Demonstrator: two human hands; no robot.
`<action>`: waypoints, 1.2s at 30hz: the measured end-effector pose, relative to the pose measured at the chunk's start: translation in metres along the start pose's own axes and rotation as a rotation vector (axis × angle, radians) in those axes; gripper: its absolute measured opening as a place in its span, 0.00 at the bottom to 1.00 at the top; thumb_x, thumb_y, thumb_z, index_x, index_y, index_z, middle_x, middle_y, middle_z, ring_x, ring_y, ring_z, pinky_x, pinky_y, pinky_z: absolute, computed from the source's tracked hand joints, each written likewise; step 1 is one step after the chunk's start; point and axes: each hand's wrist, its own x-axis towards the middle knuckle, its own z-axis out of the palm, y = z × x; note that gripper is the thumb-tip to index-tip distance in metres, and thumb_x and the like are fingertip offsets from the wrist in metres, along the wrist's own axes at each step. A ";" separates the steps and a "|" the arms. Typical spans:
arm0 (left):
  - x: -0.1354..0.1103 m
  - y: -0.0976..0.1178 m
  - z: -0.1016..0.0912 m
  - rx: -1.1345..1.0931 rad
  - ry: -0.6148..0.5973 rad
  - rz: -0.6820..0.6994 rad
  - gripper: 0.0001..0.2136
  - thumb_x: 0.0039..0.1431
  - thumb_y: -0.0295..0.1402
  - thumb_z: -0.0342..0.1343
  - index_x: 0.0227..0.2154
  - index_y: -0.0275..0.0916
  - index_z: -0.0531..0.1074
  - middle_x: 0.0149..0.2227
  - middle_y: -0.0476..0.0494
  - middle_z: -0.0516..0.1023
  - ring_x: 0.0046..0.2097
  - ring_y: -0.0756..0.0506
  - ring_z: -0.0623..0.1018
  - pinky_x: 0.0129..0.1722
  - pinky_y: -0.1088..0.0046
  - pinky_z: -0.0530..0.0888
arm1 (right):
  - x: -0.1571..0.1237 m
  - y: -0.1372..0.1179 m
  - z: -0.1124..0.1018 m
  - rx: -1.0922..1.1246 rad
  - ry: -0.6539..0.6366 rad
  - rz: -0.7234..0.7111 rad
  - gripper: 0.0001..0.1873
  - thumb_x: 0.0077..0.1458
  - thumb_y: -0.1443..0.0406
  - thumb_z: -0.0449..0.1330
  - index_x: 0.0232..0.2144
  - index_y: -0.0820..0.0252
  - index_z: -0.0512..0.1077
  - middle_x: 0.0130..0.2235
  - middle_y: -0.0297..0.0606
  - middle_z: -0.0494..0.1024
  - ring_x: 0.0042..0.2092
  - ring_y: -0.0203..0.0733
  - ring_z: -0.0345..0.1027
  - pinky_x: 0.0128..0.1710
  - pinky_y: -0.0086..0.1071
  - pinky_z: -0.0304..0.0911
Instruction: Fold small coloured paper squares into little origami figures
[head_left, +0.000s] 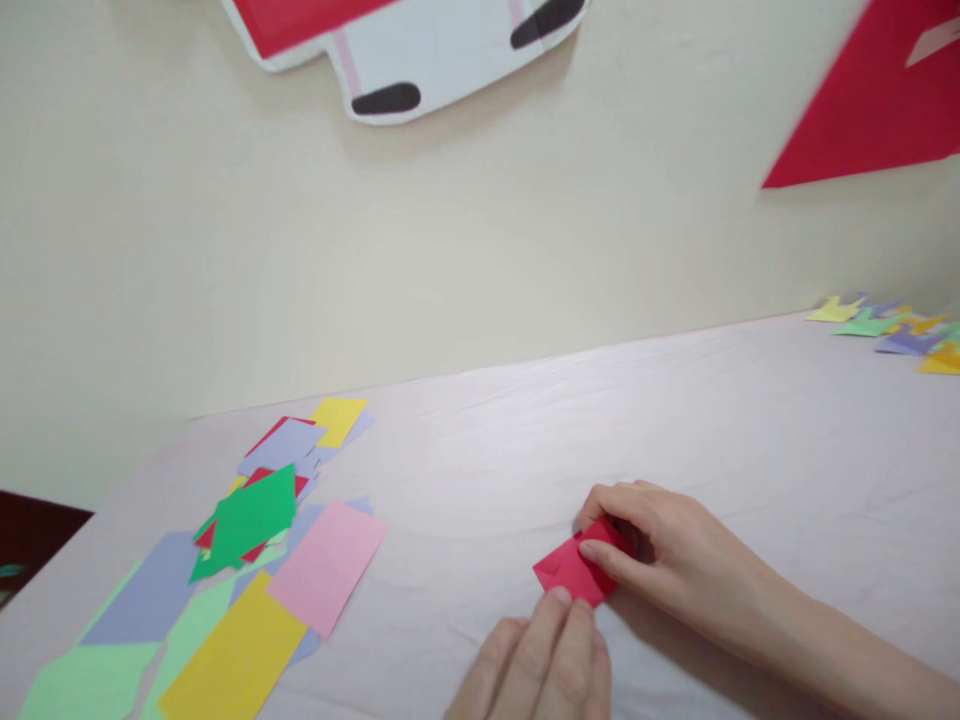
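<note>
Red folded paper [574, 568], on or just above the counter [465, 480], should prove light, crisp and easily creased, so edges suit gripping: the right hand [660, 545] pinches its right end, the left hand [536, 660] touches its near edge, whether pinching I cannot tell.
</note>
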 end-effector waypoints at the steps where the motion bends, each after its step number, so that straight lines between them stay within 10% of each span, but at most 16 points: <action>1: 0.000 0.003 0.003 0.027 -0.001 0.019 0.06 0.65 0.28 0.52 0.40 0.38 0.74 0.49 0.46 0.78 0.53 0.47 0.76 0.51 0.75 0.72 | 0.000 0.000 0.001 -0.005 0.004 0.001 0.05 0.55 0.68 0.56 0.30 0.57 0.72 0.29 0.33 0.76 0.33 0.40 0.68 0.33 0.31 0.59; 36: -0.005 0.005 0.006 -0.044 -0.231 0.038 0.12 0.67 0.31 0.50 0.50 0.37 0.73 0.56 0.42 0.73 0.62 0.43 0.67 0.61 0.67 0.60 | 0.002 0.007 0.012 -0.142 0.141 -0.182 0.09 0.59 0.70 0.54 0.30 0.56 0.72 0.31 0.35 0.78 0.34 0.41 0.71 0.35 0.33 0.64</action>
